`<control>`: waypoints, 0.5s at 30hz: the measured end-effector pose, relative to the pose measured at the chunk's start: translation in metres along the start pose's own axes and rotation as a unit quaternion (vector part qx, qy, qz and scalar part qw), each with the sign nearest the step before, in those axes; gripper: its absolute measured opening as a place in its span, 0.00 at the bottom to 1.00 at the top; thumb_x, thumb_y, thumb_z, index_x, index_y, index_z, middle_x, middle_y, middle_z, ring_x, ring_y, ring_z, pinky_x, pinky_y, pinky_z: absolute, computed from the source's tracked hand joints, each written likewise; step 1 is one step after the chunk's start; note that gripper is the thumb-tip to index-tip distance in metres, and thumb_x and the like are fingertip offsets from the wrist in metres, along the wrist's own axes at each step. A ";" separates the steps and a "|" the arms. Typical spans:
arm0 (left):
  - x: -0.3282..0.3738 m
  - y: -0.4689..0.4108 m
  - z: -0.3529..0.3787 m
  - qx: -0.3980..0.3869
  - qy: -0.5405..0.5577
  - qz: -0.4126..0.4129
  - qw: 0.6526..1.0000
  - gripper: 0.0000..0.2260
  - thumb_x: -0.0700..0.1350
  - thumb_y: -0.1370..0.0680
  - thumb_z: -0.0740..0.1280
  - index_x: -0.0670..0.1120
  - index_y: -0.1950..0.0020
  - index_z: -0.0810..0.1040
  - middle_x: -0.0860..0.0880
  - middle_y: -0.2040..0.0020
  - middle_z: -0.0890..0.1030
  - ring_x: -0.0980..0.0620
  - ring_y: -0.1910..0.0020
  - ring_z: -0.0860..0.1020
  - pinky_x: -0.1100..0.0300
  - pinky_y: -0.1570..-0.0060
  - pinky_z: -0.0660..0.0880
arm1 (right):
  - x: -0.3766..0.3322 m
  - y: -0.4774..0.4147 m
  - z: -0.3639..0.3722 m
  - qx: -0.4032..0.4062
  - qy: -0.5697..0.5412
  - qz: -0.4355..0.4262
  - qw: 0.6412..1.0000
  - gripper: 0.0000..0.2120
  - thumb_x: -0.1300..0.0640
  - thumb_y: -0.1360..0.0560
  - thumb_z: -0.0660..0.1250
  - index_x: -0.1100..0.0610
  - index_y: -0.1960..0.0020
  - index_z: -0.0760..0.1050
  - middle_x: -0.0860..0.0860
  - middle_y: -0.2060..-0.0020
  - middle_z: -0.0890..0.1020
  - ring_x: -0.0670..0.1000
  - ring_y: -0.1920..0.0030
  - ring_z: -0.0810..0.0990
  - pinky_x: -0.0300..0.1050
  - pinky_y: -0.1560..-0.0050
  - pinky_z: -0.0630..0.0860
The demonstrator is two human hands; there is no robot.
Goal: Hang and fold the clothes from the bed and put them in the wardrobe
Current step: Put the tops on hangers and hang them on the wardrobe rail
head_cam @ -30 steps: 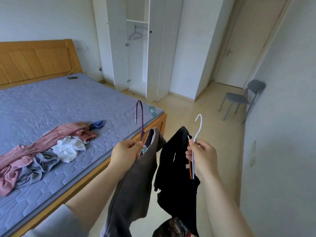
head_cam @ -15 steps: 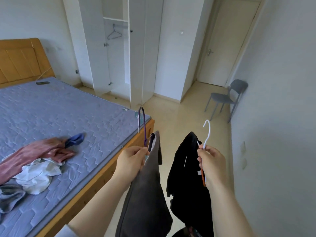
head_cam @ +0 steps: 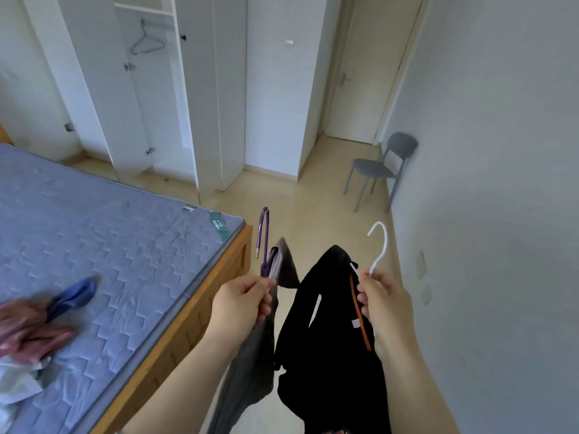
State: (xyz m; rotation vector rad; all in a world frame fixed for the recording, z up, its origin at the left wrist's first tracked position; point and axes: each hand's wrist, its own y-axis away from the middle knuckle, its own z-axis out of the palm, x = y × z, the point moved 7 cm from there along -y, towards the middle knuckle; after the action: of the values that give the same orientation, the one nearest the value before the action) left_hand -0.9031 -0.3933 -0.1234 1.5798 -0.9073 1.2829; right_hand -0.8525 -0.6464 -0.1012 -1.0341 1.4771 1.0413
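You stand at the foot of the bed (head_cam: 119,245), facing the open wardrobe (head_cam: 150,98), with a loaded hanger in each hand. Your left hand (head_cam: 241,303) has its fingers closed in a pinch around the neck of the purple hanger (head_cam: 264,242), which carries the grey garment (head_cam: 250,364); your right hand (head_cam: 383,305) is curled shut around the neck of the white hanger (head_cam: 379,245), which carries the black garment (head_cam: 326,339) with an orange strip beside your fingers. Both grips sit just under the hooks, apparently so the cloth can drop freely and the hooks stay clear for the rail. Each hanger stands roughly upright, hook at the top. The purple hook is seen nearly edge-on; the white hook curls open toward the left. Both garments hang with their long axis running straight down, just beside each other between your forearms and out past the bottom edge of the view. One empty hanger (head_cam: 146,39) hangs on the wardrobe rail, well ahead across the bare floor. More clothes, a blue piece (head_cam: 73,297) and a pink piece (head_cam: 31,336) among them, lie bunched on the mattress at the left edge, not yet hung. A grey chair (head_cam: 379,167) stands against the right-hand wall near the door (head_cam: 369,67).
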 end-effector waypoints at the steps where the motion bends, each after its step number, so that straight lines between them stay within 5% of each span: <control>1: 0.001 -0.013 0.003 0.007 0.004 -0.004 1.000 0.11 0.43 0.19 0.63 0.47 0.55 0.84 0.51 0.72 0.78 0.59 0.75 0.74 0.69 0.74 0.71 | -0.001 -0.012 0.006 -0.005 0.002 0.000 1.000 0.04 0.53 0.23 0.67 0.51 0.54 0.80 0.48 0.69 0.78 0.46 0.69 0.75 0.42 0.64 0.74; 15: 0.034 -0.175 0.034 0.062 0.005 -0.009 0.998 0.12 0.44 0.20 0.62 0.48 0.59 0.83 0.52 0.75 0.71 0.58 0.78 0.67 0.64 0.77 0.65 | -0.026 -0.179 0.100 -0.109 -0.060 0.081 0.989 0.07 0.54 0.27 0.69 0.56 0.61 0.76 0.48 0.73 0.72 0.46 0.73 0.67 0.41 0.72 0.65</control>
State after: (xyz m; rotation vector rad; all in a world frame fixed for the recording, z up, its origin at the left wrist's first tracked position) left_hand -0.7235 -0.3651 -0.1250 1.6717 -0.8177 1.3557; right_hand -0.6524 -0.5945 -0.1045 -0.9945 1.3894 1.3821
